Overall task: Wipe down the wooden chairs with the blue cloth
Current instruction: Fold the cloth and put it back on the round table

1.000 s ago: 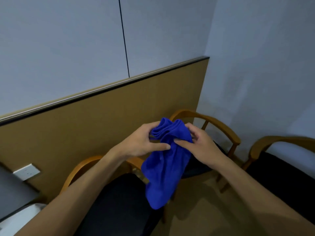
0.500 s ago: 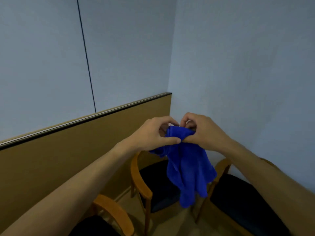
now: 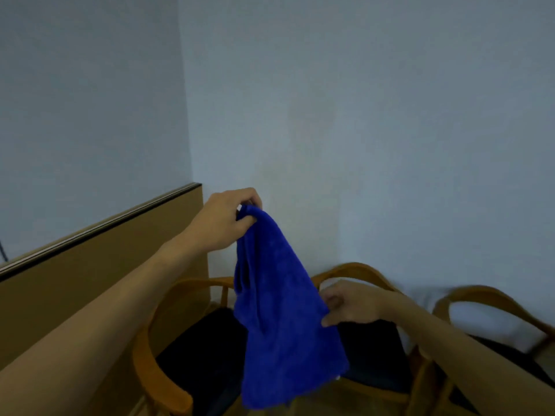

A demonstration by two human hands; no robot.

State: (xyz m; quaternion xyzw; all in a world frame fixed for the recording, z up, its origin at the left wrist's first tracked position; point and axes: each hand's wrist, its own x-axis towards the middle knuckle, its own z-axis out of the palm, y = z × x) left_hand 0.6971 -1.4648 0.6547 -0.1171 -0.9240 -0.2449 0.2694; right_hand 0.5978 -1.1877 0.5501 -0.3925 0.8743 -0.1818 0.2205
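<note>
Since half second ago, right hand (image 3: pixel 350 304) dropped away from top of soft blue cloth (image 3: pixel 279 310), now at cloth's right edge, fingers curled, thumb touching fabric; real grip cannot tell, blurred. Left hand (image 3: pixel 228 223) raised, pinches top corner of cloth. Cloth hangs down in front of wooden chairs with dark seats (image 3: pixel 168 340), not touching them.

A blue cloth (image 3: pixel 279 310) hangs over three wooden chairs (image 3: pixel 156 370) crowded side by side into the corner; open air above them, wall panel (image 3: pixel 90 265) blocking the left
</note>
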